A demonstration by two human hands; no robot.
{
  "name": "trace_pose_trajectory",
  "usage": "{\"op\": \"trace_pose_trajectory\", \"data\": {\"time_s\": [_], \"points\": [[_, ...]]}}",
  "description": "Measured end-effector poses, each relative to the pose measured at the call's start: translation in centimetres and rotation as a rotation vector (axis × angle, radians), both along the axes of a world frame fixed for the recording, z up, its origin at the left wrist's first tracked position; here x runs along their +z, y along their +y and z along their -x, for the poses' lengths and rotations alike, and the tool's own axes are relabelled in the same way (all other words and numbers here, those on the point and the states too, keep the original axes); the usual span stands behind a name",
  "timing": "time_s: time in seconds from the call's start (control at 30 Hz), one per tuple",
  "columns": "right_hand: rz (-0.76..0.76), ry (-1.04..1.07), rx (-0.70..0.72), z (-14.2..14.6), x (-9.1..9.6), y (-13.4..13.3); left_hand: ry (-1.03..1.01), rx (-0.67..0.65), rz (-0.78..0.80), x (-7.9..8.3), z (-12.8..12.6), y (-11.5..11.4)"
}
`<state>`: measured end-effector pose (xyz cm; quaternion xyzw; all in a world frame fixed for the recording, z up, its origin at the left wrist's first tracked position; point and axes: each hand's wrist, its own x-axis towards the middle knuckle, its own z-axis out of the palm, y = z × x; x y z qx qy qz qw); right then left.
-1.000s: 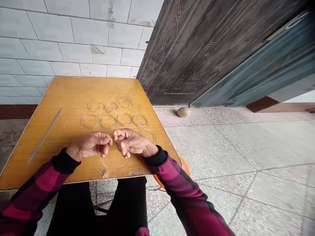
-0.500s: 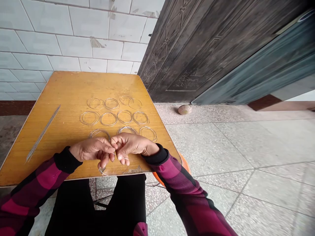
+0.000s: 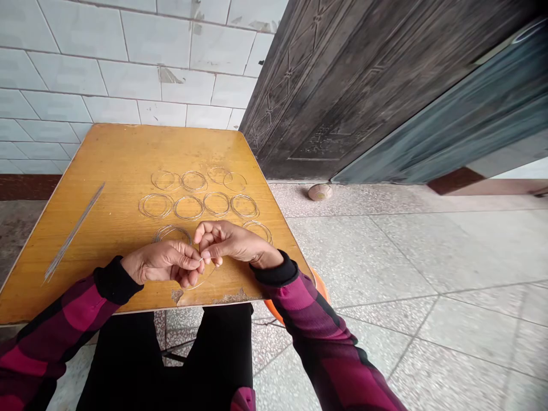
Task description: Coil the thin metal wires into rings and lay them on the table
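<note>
A thin wire [image 3: 208,280] curves in a loop below my fingers, close above the table's front edge. My left hand [image 3: 166,262] pinches it between thumb and forefinger. My right hand [image 3: 226,242] meets it there, thumb and forefinger closed on the same wire. The fingertips of both hands nearly touch. Just beyond the hands, several wire rings lie in rows on the wooden table [image 3: 120,154]. One ring [image 3: 172,233] is partly covered by my left hand, and another ring [image 3: 257,231] lies beside my right wrist.
A bundle of straight wires [image 3: 75,231] lies along the table's left side. Under the right table edge an orange stool [image 3: 320,288] shows in part. A tiled wall [image 3: 158,51] stands behind, a dark carved door [image 3: 325,85] to the right, with a rounded object [image 3: 320,192] on the floor.
My right hand has moved slightly up and covers a ring that showed before. The wire end by its fingers has been drawn in, and the loop now curves nearer the hands.
</note>
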<state>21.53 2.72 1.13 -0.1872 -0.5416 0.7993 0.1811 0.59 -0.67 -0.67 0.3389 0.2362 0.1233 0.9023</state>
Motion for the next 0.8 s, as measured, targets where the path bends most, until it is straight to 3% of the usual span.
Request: {"op": "trace_pose_trajectory", "data": {"time_s": [0.2, 0.43, 0.63, 0.8], "points": [[-0.185, 0.075, -0.386, 0.1, -0.2, 0.4, -0.153, 0.372, 0.006, 0.2, 0.2, 0.7], [-0.517, 0.15, -0.392, 0.4, -0.8, 0.4, -0.2, 0.646, -0.058, 0.0, 0.6, 1.7], [-0.871, 0.034, -0.331, 0.7, -1.0, 0.5, -0.215, 0.669, -0.055, 0.2, 0.5, 1.6], [-0.959, 0.046, -0.369, 1.0, -1.7, 0.5, -0.202, 0.635, -0.045, 0.2, 0.2, 1.2]]}}
